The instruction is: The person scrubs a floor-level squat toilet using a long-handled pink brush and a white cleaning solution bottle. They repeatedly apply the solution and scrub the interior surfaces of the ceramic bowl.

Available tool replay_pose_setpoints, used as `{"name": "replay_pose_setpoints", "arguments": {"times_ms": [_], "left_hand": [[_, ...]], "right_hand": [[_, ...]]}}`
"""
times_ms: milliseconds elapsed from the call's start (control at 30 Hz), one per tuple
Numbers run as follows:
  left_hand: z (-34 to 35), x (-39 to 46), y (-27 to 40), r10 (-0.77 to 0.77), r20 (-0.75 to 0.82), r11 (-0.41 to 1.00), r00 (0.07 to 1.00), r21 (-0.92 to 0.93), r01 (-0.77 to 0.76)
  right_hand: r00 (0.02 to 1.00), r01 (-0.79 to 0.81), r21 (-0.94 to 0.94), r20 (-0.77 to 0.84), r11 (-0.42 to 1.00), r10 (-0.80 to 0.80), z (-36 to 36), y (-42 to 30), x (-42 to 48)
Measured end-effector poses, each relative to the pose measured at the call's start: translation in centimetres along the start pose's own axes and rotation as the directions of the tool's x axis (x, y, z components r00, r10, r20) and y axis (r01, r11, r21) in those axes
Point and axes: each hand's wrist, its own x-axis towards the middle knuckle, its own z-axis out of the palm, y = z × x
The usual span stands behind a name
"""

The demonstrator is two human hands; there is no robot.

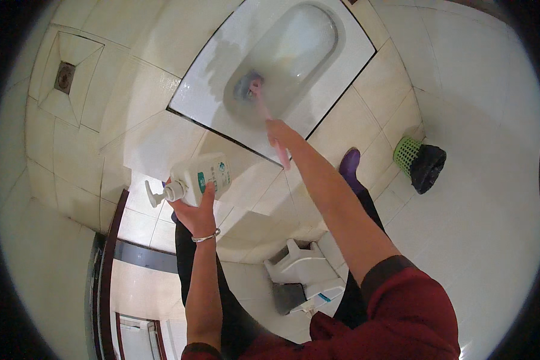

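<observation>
My right hand [282, 134] grips the pink handle of a toilet brush [263, 104]. The brush's bluish-grey head [247, 85] rests inside the near end of a white ceramic squat toilet [198, 96], set into the floor. My left hand [197, 210] is closed around a white pump bottle [216, 173] with a green-and-white label that bears writing. The bottle is tilted almost onto its side, and its pump nozzle [155, 194] points left. It is held above the tiles, apart from the toilet. A silver bracelet circles my left wrist.
A green perforated waste basket [406, 155] with a black liner stands by the right wall. At the upper left is a square floor drain [65, 76]. A white plastic item [303, 265], maybe a stool, is between my legs. A dark doorframe [112, 270] runs along the left.
</observation>
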Motion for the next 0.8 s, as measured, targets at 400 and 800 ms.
{"name": "replay_pose_setpoints", "arguments": {"times_ms": [400,800], "left_hand": [[3.2,-0.7,0.9,0.052,0.087,0.999,0.995,-0.016,-0.051],[2.1,0.2,-1.1,0.104,0.073,0.994,0.992,0.037,-0.107]], "right_hand": [[0.75,-0.037,-0.906,-0.304,0.421,-0.587,-13.8,-4.7,1.4],[0.651,0.718,-0.69,0.712,-0.089,-0.265,-11.5,7.7,-4.4]]}}
